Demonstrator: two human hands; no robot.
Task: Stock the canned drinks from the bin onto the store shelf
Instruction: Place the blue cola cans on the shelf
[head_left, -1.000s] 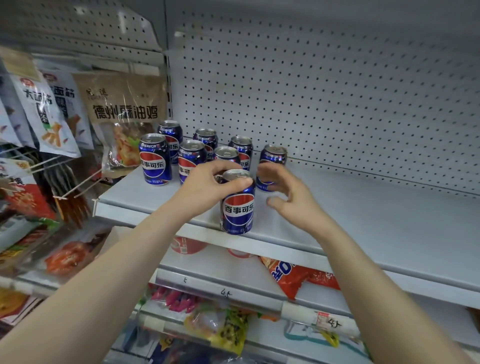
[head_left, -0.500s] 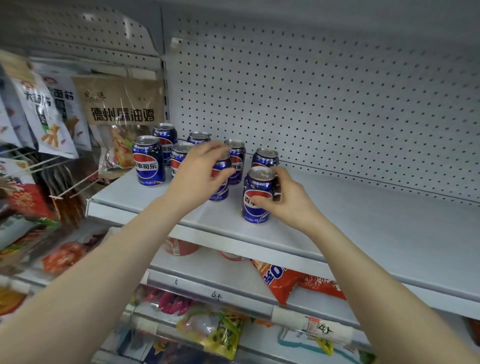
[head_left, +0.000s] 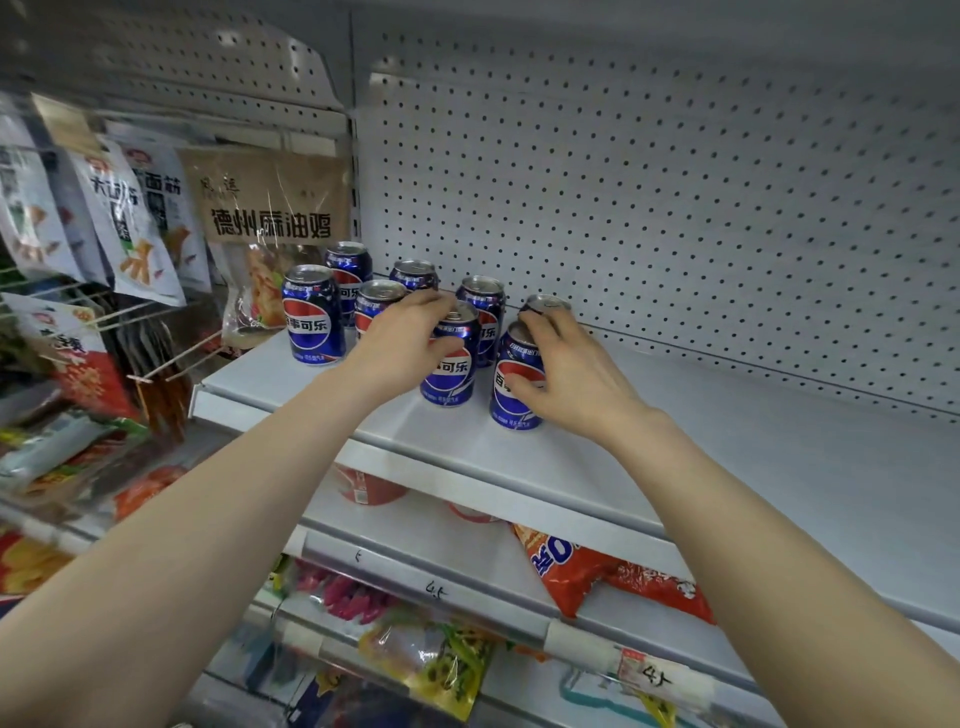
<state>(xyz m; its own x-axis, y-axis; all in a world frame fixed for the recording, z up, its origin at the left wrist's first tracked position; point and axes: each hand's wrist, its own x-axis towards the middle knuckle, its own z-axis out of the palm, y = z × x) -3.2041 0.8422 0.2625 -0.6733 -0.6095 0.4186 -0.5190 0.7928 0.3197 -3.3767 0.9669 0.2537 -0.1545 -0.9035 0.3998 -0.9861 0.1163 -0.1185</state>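
Several blue Pepsi cans stand in two rows at the left end of the grey store shelf (head_left: 675, 467). My left hand (head_left: 400, 348) is wrapped around the top and side of a front-row can (head_left: 449, 374). My right hand (head_left: 571, 374) grips the rightmost front can (head_left: 511, 400), thumb across its label and fingers over its rim. Both cans stand upright on the shelf. The leftmost front can (head_left: 313, 317) stands free. Behind my hands, back-row cans (head_left: 483, 312) are partly hidden. The bin is out of view.
A white pegboard wall (head_left: 675, 208) backs the shelf. Hanging snack bags (head_left: 124, 218) and a brown packet (head_left: 270, 208) crowd the left side. Below, a lower shelf holds an orange bag (head_left: 597, 577) and more packets. The shelf stretches bare to the right of the cans.
The can once held by my left hand near the shelf's front edge now stands at the right end of the front row under my right hand. My left hand moved to a neighbouring can.
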